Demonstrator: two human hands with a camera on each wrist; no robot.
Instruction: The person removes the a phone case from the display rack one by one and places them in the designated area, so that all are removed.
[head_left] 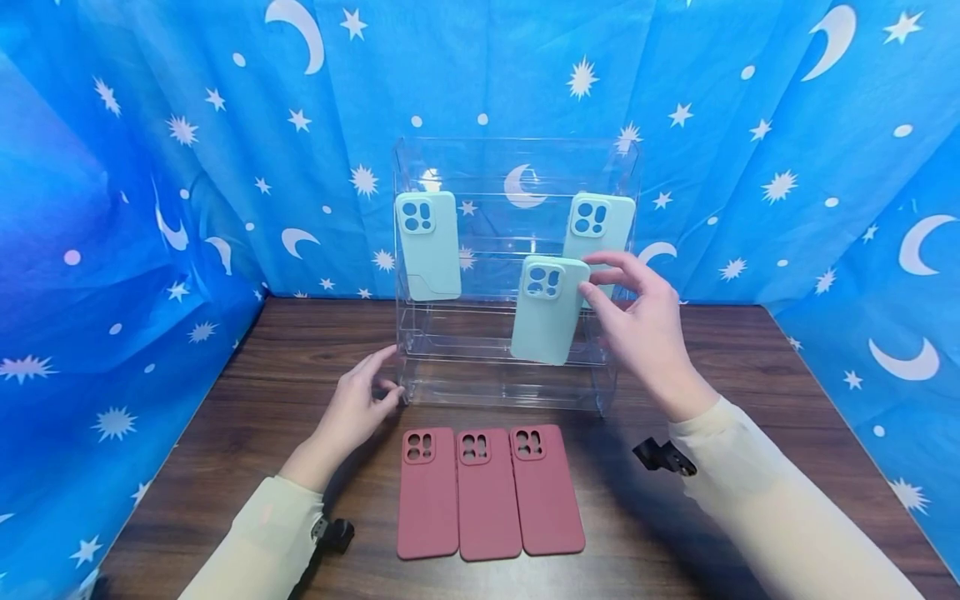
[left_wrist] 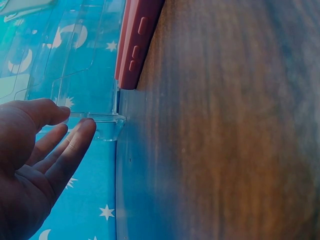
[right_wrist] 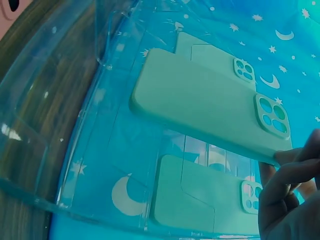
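My right hand [head_left: 647, 329] pinches a mint-green phone case [head_left: 551, 312] by its upper right edge. The case is tilted in front of a clear tiered display stand [head_left: 510, 392], and its camera cutouts are at the top. In the right wrist view, the held phone case [right_wrist: 200, 100] hangs apart from two others. One mint case [head_left: 435, 250] stands at the stand's left; another mint case [head_left: 611, 218] stands at the right, partly covered by my right hand. My left hand [head_left: 356, 408] is at the stand's lower left corner, its fairly straight fingers [left_wrist: 75, 145] touching or nearly touching the clear edge.
Three dark red phone cases [head_left: 487, 500] lie side by side on the dark wooden table [head_left: 300, 333], in front of the stand. Blue curtains [head_left: 480, 75] with moons and stars surround the table at the back and sides.
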